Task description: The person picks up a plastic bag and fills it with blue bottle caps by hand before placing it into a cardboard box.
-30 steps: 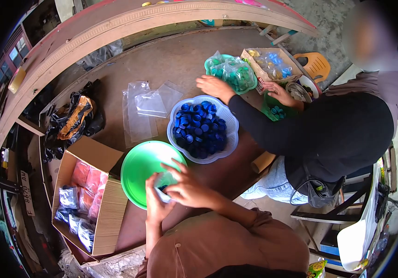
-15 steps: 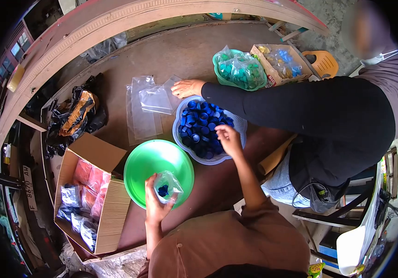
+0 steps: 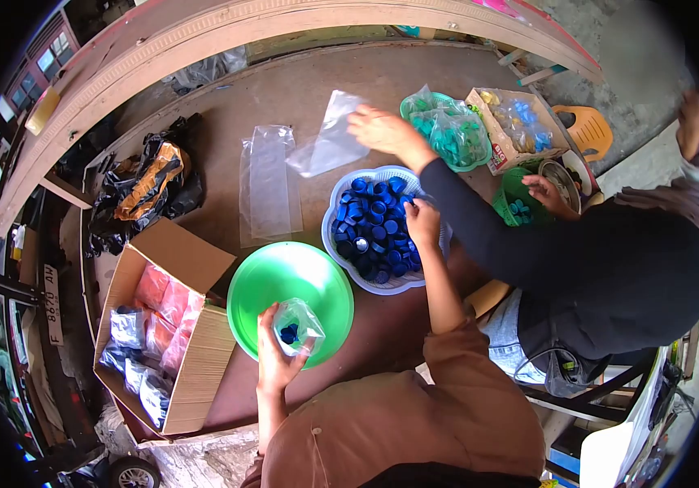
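My left hand (image 3: 274,358) holds a small clear plastic bag (image 3: 296,324) with a few blue bottle caps in it, just above the empty green bowl (image 3: 288,276). My right hand (image 3: 422,221) reaches into the white basket (image 3: 339,203) full of blue bottle caps (image 3: 374,232), fingers down on the caps; whether it grips any is hidden. A co-worker in a black sleeve sits at the right; one of their hands (image 3: 378,128) lifts a clear plastic bag (image 3: 329,138) off the table.
A stack of clear bags (image 3: 270,183) lies left of the basket. An open cardboard box (image 3: 166,325) with filled bags stands at the left. A green basket of teal caps (image 3: 447,130), a box of bagged caps (image 3: 512,122) and black bags (image 3: 142,191) sit further back.
My right hand went from the bag at the green bowl out to the basket of blue caps. The co-worker's hand picked a clear bag up from the pile.
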